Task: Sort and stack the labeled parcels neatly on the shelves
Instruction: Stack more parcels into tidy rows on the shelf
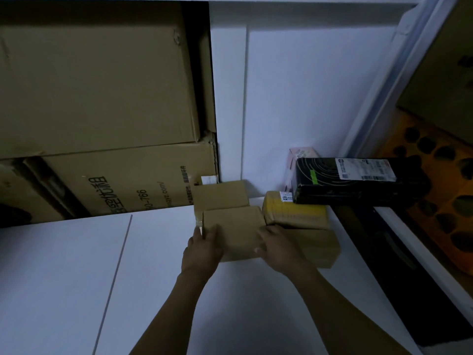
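Both sides of brown box (pixel 234 226) gripped | left hand (pixel 202 248) — left edge | right hand (pixel 279 248) — right edge

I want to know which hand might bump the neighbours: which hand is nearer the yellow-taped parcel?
Right. The right hand grips the right side of the small box, just in front of the yellow-taped parcel. The left hand holds the box's left side, with the box between.
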